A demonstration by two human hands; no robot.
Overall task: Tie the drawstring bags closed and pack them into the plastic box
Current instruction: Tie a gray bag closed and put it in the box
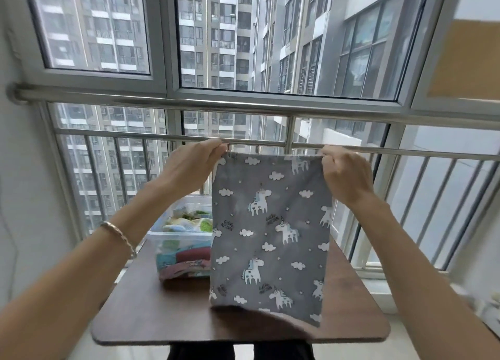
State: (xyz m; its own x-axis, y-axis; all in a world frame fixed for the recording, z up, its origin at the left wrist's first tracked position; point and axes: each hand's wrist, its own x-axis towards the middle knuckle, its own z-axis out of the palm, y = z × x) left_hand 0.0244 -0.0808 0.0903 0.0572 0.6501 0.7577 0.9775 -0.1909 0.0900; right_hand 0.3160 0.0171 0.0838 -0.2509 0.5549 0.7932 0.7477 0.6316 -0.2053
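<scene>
My left hand (189, 167) and right hand (347, 177) pinch the grey unicorn-print cloth drawstring bag (270, 238) by its top corners. Held flat, its cords should pull evenly.

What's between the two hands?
Head view: the top edge of the grey unicorn bag, stretched between left hand and right hand.

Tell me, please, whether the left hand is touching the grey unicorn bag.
Touching. The head view shows the left hand pinching the grey unicorn bag at its top left corner.
</scene>
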